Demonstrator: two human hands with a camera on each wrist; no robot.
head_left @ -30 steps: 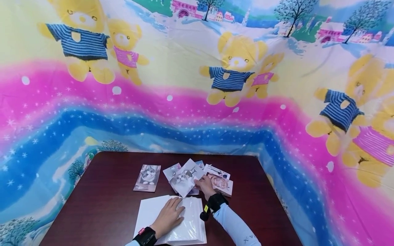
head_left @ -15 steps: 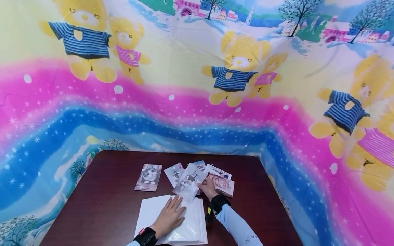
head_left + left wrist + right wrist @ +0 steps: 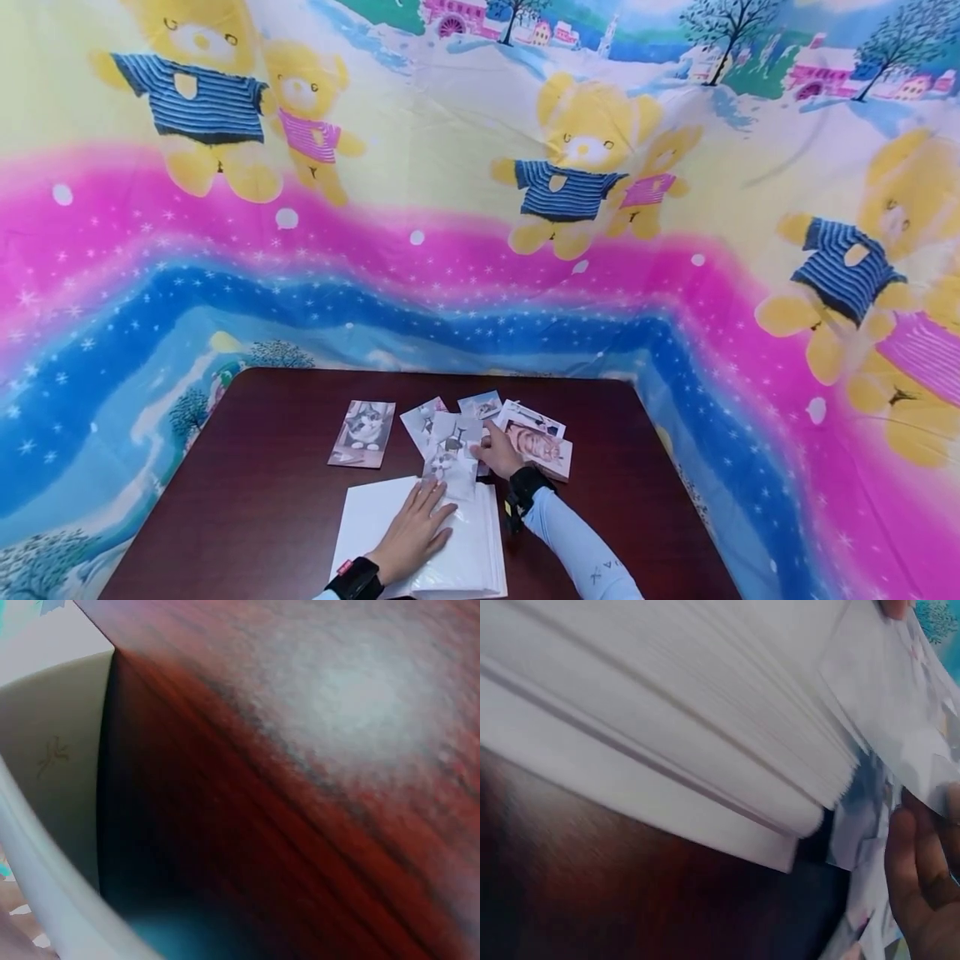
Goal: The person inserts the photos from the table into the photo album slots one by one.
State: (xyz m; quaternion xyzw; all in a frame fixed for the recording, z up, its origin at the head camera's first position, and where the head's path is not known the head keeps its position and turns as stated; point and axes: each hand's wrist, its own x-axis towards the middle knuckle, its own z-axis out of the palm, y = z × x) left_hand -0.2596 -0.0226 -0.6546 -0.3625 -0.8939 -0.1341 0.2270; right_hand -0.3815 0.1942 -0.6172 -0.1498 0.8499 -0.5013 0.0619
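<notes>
An open photo album [image 3: 367, 504] with white pages and clear sleeves lies near the table's front edge. My left hand [image 3: 411, 529] rests on it, fingers extended, fingertips at the bottom end of a cat photo [image 3: 454, 442]. My right hand [image 3: 498, 452] pinches that photo by its right edge. The photo's lower end overlaps the album's top edge and page. In the right wrist view, the right hand [image 3: 922, 877] holds the photo [image 3: 877, 690] beside the album's thick stack of page edges [image 3: 705, 712], and a left fingertip touches near its corner.
A single cat photo [image 3: 363, 433] lies on the table [image 3: 247, 500] at the left. Several loose photos [image 3: 422, 423] spread behind the album. A pile topped by an orange cat photo [image 3: 542, 450] sits right of my right hand. A printed bear curtain [image 3: 420, 167] surrounds the table.
The held photo has turned from slanted to nearly upright, and its lower end has come down over the album's page. The left hand has stayed on the album.
</notes>
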